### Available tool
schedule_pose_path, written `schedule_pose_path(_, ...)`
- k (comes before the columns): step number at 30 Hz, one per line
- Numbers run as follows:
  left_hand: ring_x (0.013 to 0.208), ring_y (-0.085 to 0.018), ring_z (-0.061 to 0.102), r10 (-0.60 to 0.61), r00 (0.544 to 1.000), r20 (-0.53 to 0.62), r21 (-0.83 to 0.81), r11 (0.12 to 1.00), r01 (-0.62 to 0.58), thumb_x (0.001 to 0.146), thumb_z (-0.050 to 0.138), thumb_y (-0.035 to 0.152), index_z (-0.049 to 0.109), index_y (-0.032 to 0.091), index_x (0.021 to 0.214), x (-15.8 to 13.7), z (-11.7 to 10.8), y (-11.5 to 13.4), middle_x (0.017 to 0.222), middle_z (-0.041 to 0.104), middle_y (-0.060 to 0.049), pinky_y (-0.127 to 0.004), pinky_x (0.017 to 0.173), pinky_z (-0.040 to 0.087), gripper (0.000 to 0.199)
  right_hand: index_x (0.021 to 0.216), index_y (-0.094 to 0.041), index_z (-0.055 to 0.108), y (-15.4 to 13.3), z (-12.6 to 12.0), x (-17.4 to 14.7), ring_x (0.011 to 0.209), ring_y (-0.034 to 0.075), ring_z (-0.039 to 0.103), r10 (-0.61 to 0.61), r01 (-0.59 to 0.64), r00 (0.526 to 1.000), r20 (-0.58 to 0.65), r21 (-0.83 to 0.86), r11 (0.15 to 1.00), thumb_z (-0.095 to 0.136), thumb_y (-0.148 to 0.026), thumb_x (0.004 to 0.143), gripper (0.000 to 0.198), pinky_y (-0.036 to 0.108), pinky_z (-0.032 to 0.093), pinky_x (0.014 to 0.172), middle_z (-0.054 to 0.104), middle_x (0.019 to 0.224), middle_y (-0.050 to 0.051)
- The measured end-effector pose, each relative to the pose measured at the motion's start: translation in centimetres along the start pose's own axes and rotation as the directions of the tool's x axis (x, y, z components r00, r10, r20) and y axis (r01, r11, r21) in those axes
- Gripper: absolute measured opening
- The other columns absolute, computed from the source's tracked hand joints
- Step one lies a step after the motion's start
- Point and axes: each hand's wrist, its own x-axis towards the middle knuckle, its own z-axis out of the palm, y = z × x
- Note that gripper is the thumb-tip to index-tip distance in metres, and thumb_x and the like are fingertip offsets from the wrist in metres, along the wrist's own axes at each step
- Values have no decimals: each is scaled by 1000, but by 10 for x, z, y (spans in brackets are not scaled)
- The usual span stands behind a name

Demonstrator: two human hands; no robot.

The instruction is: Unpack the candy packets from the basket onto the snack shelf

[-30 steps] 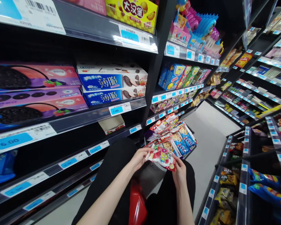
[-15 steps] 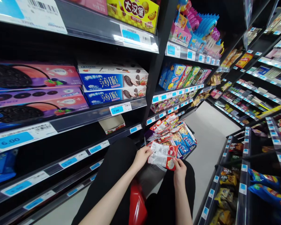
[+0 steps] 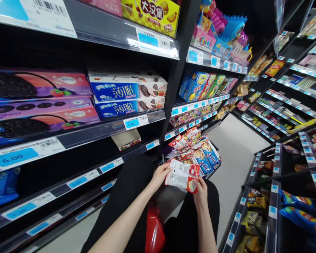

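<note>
A red and white snack packet (image 3: 181, 176) is held flat between my two hands, above my knees, its printed side facing up. My left hand (image 3: 160, 174) pinches its left edge with thumb and fingers. At the lower right corner, my right hand (image 3: 201, 191) grips the packet the same way. Just beyond it, a container of snack packets stands on the floor, with blue packets (image 3: 205, 158) at its right and red and white packets (image 3: 183, 140) toward its back left.
At the left, shelves hold blue cookie boxes (image 3: 116, 90) and purple-pink cookie boxes (image 3: 42, 84). An opened carton (image 3: 126, 139) lies on a lower shelf. A red stool (image 3: 155, 228) shows between my legs. Snack racks (image 3: 274, 189) line the right side, across the grey floor (image 3: 231, 140).
The packet has tilted slightly, its right end a little lower. My right hand has shifted slightly while both hands keep hold of it.
</note>
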Motion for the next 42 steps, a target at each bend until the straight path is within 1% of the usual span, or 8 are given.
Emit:
schedule_pose_path(11, 71, -18, 61, -83, 935, 345, -283, 940, 188, 58, 76, 28, 63, 10, 91, -14, 11, 5, 77, 67, -7, -28, 70, 45, 39, 89, -16, 64, -1, -1, -3, 73, 23, 65, 42, -42, 999, -4, -188, 981, 75, -37, 58, 39, 37, 52, 71, 71, 78, 4)
schedule_pose_path(18, 76, -22, 64, -115, 936, 331, -325, 918, 228, 59, 77, 39, 66, 10, 93, -12, 9, 5, 79, 70, -10, -30, 71, 46, 46, 90, -16, 63, 1, -1, 1, 75, 21, 64, -3, -1, 1000, -22, -164, 987, 74, -38, 58, 40, 35, 51, 72, 70, 81, 5)
schedule_pose_path(20, 80, -26, 64, -207, 867, 453, -331, 864, 380, 65, 65, 55, 65, 10, 97, -14, 5, 11, 85, 69, -13, -34, 70, 48, 55, 89, -16, 63, -1, 0, -1, 76, 20, 63, -40, 38, 999, -16, -127, 991, 73, -37, 61, 37, 34, 50, 72, 69, 81, 5)
schedule_pose_path(25, 82, -30, 65, -400, 447, 800, -86, 662, 745, 69, 53, 66, 63, 14, 99, -24, -1, 20, 92, 68, -14, -41, 65, 50, 61, 68, -21, 63, -13, 5, -9, 73, 16, 57, -113, 115, 987, 117, -13, 993, 70, -29, 61, 12, 31, 46, 70, 62, 73, 1)
schedule_pose_path(27, 73, -24, 66, -468, 414, 781, -3, 659, 752, 66, 69, 45, 65, 14, 92, -27, 0, 15, 82, 69, -9, -34, 65, 51, 41, 52, -20, 58, -18, 6, -11, 79, 19, 57, -138, 135, 973, 183, 28, 990, 69, -23, 57, 12, 33, 45, 73, 61, 76, 1)
schedule_pose_path(30, 67, -17, 65, -506, 534, 678, 3, 728, 686, 54, 77, 15, 66, 13, 85, -27, 4, 5, 77, 70, -6, -27, 66, 51, 32, 55, -21, 61, -22, 7, -12, 91, 23, 57, -58, 48, 978, 203, 52, 997, 68, -19, 55, 7, 38, 44, 82, 64, 90, 3)
schedule_pose_path(36, 70, -18, 64, -277, 869, 410, -149, 920, 364, 50, 73, 11, 63, 11, 91, -21, 15, -1, 80, 70, -6, -29, 71, 49, 42, 104, -24, 61, -15, 12, -11, 97, 25, 59, 142, -173, 962, 234, 117, 978, 55, -50, 74, 41, 42, 47, 83, 65, 105, 8)
schedule_pose_path(42, 73, -20, 62, -202, 938, 280, 32, 979, 201, 50, 70, 10, 64, 9, 85, -18, 17, -4, 78, 69, -5, -29, 69, 48, 35, 92, -16, 64, 6, 15, -8, 82, 26, 65, 112, -81, 984, 140, -211, 974, 75, -38, 58, 42, 40, 51, 77, 71, 87, 8)
